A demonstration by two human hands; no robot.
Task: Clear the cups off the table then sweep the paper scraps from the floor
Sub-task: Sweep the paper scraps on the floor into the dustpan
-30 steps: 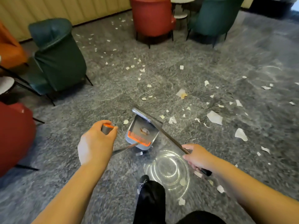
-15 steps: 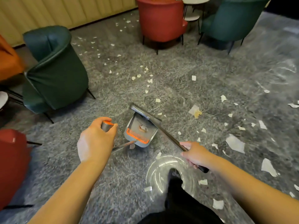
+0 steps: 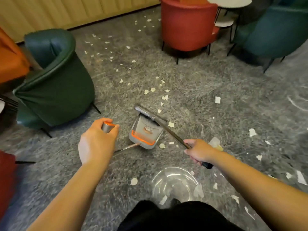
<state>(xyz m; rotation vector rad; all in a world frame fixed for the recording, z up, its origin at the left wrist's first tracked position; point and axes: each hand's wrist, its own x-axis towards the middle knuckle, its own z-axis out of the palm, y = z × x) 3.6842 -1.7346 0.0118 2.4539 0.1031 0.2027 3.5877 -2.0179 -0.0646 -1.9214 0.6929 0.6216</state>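
A grey dustpan point(image 3: 145, 133) with an orange comb edge sits on the grey floor ahead of me, a scrap lying inside it. My left hand point(image 3: 96, 141) grips the top of the dustpan handle point(image 3: 108, 127), which is grey with an orange cap. My right hand point(image 3: 199, 151) holds the broom handle point(image 3: 173, 135); the broom head point(image 3: 146, 113) lies at the pan's far mouth. Several white paper scraps point(image 3: 164, 97) are scattered over the floor beyond the pan, to its right and near my feet.
A green armchair point(image 3: 53, 80) stands at the left, a red armchair point(image 3: 186, 25) at the back, a teal armchair point(image 3: 273, 30) at the back right beside a small round table point(image 3: 229, 1). A bright ring of light point(image 3: 173, 182) reflects on the floor near my feet.
I have stepped forward: the chairs and scraps have shifted in view. The broom head has drawn in over the pan's mouth. Both hands keep their grips.
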